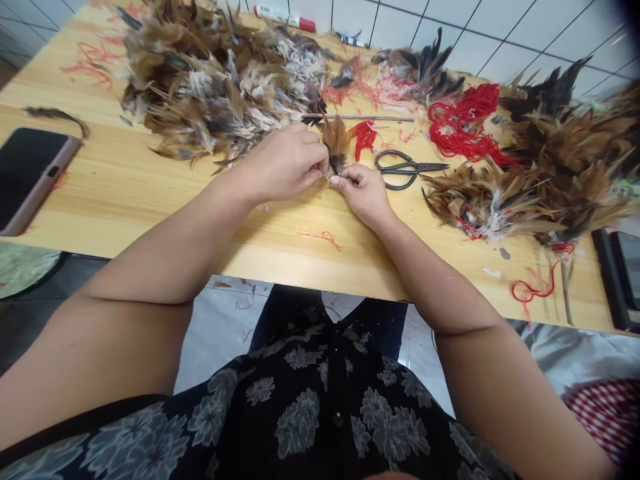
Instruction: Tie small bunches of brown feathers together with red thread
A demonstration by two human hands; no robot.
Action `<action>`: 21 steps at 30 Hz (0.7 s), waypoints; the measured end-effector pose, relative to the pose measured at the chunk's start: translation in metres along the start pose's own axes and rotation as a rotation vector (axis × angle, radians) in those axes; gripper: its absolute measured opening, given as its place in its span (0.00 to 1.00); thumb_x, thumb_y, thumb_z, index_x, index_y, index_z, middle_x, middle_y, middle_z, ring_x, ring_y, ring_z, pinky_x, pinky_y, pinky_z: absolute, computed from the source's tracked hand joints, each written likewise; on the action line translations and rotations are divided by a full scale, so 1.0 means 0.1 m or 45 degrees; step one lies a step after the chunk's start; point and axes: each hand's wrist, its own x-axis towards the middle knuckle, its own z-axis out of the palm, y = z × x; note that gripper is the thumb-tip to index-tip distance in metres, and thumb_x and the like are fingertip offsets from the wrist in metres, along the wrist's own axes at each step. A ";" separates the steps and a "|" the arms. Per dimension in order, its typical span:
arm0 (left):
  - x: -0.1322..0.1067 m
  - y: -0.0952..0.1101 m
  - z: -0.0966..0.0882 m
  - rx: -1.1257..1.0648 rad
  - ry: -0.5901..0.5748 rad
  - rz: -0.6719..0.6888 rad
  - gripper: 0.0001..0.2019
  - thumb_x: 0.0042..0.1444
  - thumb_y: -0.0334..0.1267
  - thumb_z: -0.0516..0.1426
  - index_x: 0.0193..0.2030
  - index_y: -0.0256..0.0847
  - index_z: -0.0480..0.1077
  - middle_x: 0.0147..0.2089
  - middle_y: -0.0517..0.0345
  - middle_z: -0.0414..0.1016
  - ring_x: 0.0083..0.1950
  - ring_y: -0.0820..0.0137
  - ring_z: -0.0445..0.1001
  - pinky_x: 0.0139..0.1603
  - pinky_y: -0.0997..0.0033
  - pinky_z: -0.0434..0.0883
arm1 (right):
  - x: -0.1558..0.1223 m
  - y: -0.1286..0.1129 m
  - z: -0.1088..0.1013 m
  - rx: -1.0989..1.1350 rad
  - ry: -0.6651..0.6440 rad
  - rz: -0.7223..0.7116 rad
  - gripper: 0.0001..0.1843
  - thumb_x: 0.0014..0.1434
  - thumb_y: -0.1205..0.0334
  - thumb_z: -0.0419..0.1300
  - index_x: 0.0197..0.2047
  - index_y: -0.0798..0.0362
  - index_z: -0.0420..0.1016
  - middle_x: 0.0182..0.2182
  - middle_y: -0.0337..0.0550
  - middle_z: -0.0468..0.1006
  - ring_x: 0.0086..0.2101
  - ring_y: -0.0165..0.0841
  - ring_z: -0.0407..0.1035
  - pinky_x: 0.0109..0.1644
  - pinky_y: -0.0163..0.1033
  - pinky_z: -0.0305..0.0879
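Note:
A small bunch of brown feathers (pixel 338 141) stands tips up between my hands, its dark lower end at my fingertips. My right hand (pixel 367 195) is closed, thumb and forefinger pinching the base of the bunch. Close beside it, my left hand (pixel 293 163) is also closed in a pinch; what its fingertips hold is too small to make out. Just beyond lie a short red string bundle (pixel 365 139) and a thin stick (pixel 365 119). Black-handled scissors (pixel 406 169) rest to the right of my right hand, blades pointing right.
A large feather heap (pixel 210 87) covers the back left. Red string (pixel 465 120) and feather bundles (pixel 575 167) lie at the right. A phone (pixel 30 177) sits at the left edge, and a red marker (pixel 285 18) near the tiled wall. A loose thread (pixel 326 237) lies near the front edge.

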 end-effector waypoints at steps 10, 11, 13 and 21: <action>-0.03 -0.06 0.07 0.366 0.092 0.269 0.10 0.76 0.34 0.60 0.51 0.46 0.86 0.51 0.45 0.86 0.58 0.45 0.82 0.64 0.44 0.78 | 0.00 -0.01 -0.03 0.021 -0.069 0.059 0.28 0.76 0.38 0.77 0.34 0.49 0.76 0.31 0.36 0.69 0.37 0.34 0.63 0.46 0.43 0.63; -0.03 -0.06 0.09 0.357 0.107 0.261 0.12 0.77 0.33 0.59 0.51 0.46 0.86 0.50 0.45 0.86 0.59 0.45 0.82 0.65 0.42 0.78 | 0.00 -0.02 -0.03 0.017 -0.074 0.069 0.27 0.76 0.42 0.78 0.34 0.49 0.75 0.31 0.36 0.68 0.37 0.33 0.62 0.46 0.43 0.62; -0.03 -0.06 0.11 0.330 0.115 0.264 0.13 0.78 0.33 0.57 0.52 0.48 0.85 0.50 0.45 0.86 0.60 0.44 0.82 0.66 0.40 0.78 | 0.00 -0.04 -0.04 0.024 -0.068 0.082 0.25 0.76 0.48 0.78 0.34 0.49 0.74 0.31 0.35 0.67 0.36 0.33 0.61 0.46 0.43 0.61; -0.03 0.03 0.00 0.070 0.595 0.023 0.09 0.77 0.48 0.70 0.58 0.52 0.83 0.65 0.43 0.84 0.69 0.40 0.73 0.79 0.30 0.70 | -0.01 -0.07 -0.06 0.299 0.071 0.165 0.37 0.72 0.28 0.79 0.32 0.47 0.71 0.29 0.34 0.63 0.36 0.32 0.60 0.42 0.40 0.62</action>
